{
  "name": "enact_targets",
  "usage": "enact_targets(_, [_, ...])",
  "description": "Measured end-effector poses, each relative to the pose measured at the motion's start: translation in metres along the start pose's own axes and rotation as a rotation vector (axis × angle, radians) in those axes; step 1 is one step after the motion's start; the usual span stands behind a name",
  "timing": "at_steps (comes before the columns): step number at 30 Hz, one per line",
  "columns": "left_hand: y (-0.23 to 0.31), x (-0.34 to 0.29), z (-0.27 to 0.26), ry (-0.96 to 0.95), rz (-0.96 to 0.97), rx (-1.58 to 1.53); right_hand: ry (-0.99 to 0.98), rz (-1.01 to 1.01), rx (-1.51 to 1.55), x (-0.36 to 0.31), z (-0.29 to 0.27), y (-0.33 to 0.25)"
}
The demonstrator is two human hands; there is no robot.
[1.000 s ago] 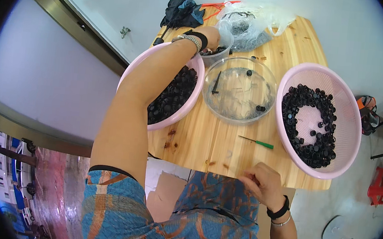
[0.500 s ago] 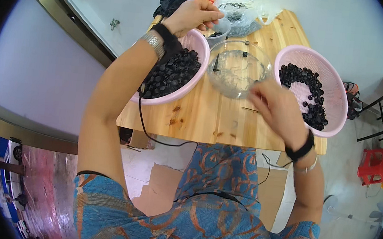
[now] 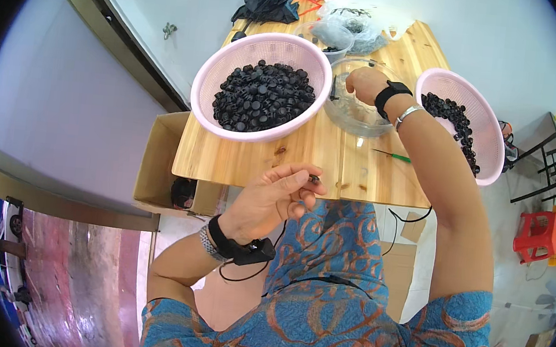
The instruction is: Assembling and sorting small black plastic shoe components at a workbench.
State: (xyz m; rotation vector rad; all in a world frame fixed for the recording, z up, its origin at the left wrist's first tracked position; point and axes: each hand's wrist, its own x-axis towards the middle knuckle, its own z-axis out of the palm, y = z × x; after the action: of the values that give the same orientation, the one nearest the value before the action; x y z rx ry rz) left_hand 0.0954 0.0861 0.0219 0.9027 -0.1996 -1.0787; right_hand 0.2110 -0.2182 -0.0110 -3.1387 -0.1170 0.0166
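My left hand point(image 3: 274, 196) is near the table's front edge, thumb and fingers closed on a small black cap-like piece point(image 3: 314, 179). Over the clear round bowl point(image 3: 356, 125) is my right hand point(image 3: 369, 85), its fingers curled downward; whatever they pinch is hidden. A thin black piece point(image 3: 333, 88) lies at the bowl's left side. On the left, a pink basket point(image 3: 204, 109) holds a heap of black round caps point(image 3: 262, 98). A second pink basket point(image 3: 493, 144), at the right, contains more small black parts point(image 3: 454, 117). Below the bowl lies a green-handled screwdriver point(image 3: 400, 158).
Behind the bowl stand a clear tub point(image 3: 338, 53) with black bits and a plastic bag point(image 3: 367, 41). A black bag point(image 3: 265, 4) lies at the table's far left. A cardboard box point(image 3: 158, 162) sits under the left side. A cable point(image 3: 414, 220) hangs at the front edge.
My left hand has come back from the far tub to the front edge, now with a small black piece. My right hand has moved from the bowl's near side to over it.
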Motion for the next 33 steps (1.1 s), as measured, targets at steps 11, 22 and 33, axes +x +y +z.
enact_targets(11, [-0.015, 0.013, -0.021, -0.024, 0.038, -0.328, -0.061, -0.122, -0.190, 0.005, 0.002, -0.013])
enact_targets(22, [-0.027, 0.025, -0.010, 0.030, 0.206, -0.487, 0.051, 0.074, 1.012, -0.037, -0.050, -0.031])
enact_targets(33, [-0.052, 0.034, 0.015, -0.082, 0.221, -0.402, 0.331, -0.024, 1.791, -0.184, -0.025, -0.113])
